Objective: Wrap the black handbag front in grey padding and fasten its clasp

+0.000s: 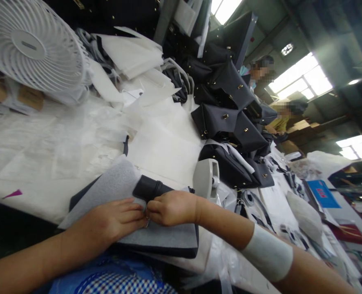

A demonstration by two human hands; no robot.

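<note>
A black bag lies flat at the table's front edge, with a grey felt-like sheet over it. My left hand rests on the grey sheet, fingers stretched out towards my right hand. A thick black strap or handle piece crosses the sheet just beyond the fingertips. My right hand is closed in a pinch beside this strap, its fingertips meeting those of the left. A small shiny bit shows where the fingertips meet; its kind is unclear, and the right fingers mostly hide what they pinch.
A white fan stands at the left. White sheets and clear plastic cover the table. Black bags with gold fittings are piled behind a pale device. A blue packet lies farther right. Two people are in the background.
</note>
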